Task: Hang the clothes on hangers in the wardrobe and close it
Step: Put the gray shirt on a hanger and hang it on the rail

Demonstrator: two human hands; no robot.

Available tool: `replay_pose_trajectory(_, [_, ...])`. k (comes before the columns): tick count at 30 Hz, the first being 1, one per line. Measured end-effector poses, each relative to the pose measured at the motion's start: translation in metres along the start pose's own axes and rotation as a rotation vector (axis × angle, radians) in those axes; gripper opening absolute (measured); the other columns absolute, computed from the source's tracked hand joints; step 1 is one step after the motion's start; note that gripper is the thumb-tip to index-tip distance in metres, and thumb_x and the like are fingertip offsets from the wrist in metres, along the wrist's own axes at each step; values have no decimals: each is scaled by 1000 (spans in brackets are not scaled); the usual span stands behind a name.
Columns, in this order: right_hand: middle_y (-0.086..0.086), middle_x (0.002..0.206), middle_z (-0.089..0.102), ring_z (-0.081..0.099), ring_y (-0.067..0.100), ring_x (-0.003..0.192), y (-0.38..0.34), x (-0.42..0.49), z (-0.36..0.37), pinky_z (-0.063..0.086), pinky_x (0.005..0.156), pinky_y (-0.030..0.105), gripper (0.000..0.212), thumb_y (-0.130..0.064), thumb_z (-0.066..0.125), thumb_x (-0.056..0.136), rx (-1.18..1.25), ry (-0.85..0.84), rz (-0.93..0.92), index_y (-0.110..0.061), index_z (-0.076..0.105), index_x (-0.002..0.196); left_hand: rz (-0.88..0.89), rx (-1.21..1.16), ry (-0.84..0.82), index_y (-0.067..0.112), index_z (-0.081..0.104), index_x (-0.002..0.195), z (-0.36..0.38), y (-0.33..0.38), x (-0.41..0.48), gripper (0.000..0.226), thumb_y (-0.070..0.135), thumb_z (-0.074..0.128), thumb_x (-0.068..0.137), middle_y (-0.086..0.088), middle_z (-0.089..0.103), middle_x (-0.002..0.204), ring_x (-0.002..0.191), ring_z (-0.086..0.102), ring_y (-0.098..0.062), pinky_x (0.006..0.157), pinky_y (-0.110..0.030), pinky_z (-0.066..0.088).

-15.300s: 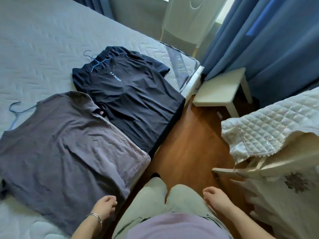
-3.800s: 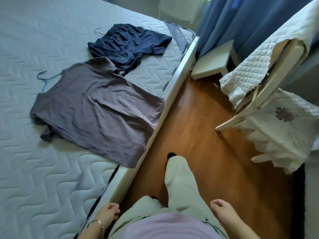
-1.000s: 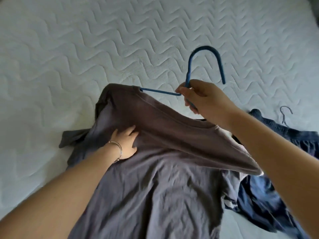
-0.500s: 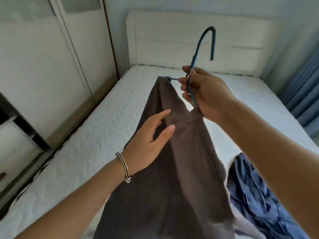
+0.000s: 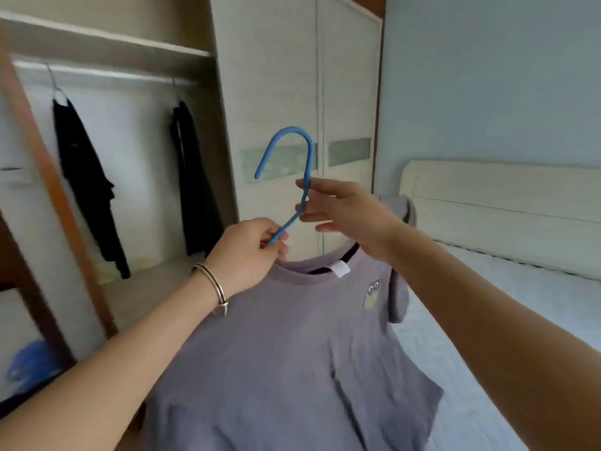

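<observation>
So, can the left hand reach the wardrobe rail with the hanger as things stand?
Probably yes. The left hand grips the blue hanger, the wardrobe stands open, and the rail is bare between the two dark garments.
</observation>
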State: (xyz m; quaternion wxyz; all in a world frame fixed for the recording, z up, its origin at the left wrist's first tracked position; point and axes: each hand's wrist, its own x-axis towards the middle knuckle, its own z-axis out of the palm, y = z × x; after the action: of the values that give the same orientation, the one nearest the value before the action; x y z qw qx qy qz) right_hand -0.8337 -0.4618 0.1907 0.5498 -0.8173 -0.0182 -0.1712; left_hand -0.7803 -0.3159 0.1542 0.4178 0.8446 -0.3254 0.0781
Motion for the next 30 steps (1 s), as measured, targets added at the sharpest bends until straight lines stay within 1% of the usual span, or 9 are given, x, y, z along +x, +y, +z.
replay_pose_trajectory(4, [15,93,71,67,10,63,-42,15,54,54,59,13,29,-16,42,96,-174,-13,-198,-10,62,115,26,132,109,14,65,106,-60,-8,-7,23,11,46,93,2,68,90,55,53,2,52,-3,40])
replay_pose_trajectory(7, [18,73,73,62,6,42,-68,29,83,52,53,15,26,-17,45,93,-229,88,-297,0,64,98,10,182,245,21,66,84,-109,-29,-20,16,20,52,92,8,63,69,53,53,8,51,-3,35])
replay_pose_trajectory(10, [6,84,74,64,6,60,-86,41,107,44,63,6,22,-24,53,90,-409,158,-426,-14,70,100,-41,186,322,17,71,80,-160,-57,-34,17,23,57,88,11,64,67,53,55,15,57,-6,38])
replay_pose_trajectory(13, [-2,98,68,56,9,81,-88,59,151,36,72,12,29,-31,55,90,-513,-47,-450,-16,66,112,-46,278,329,6,73,91,-207,-80,-49,23,22,57,89,12,66,72,58,55,18,56,3,40])
replay_pose_trajectory(16, [-7,71,64,55,-3,53,-95,73,215,43,60,8,21,-31,55,91,-400,-224,-478,-19,68,101,-37,338,323,6,72,98,-252,-105,-63,25,23,56,89,1,71,79,56,57,-1,55,-1,41])
replay_pose_trajectory(18, [-9,60,58,52,-5,45,-107,84,257,40,51,4,13,-30,55,91,-350,-236,-530,-24,66,89,-33,363,326,11,71,99,-284,-126,-72,22,24,55,89,7,69,77,55,57,0,51,-2,43])
replay_pose_trajectory(23, [-3,61,56,50,9,60,-135,110,339,44,66,19,15,-26,52,93,-357,-265,-589,-19,63,86,-153,524,289,15,67,103,-366,-198,-104,29,35,52,89,-1,60,75,64,50,-9,54,-15,35])
replay_pose_trajectory(27, [-7,62,56,51,0,51,-145,132,380,39,55,7,24,-25,51,94,-393,-285,-566,-8,66,98,-245,444,260,24,62,100,-411,-250,-125,19,33,49,90,-3,65,90,84,60,-20,64,-20,41])
replay_pose_trajectory(30, [-8,66,58,52,2,59,-146,149,409,41,63,12,26,-27,51,94,-441,-305,-565,-7,66,101,-251,423,273,24,62,106,-431,-282,-126,22,30,46,92,10,62,85,81,57,-9,67,-16,41])
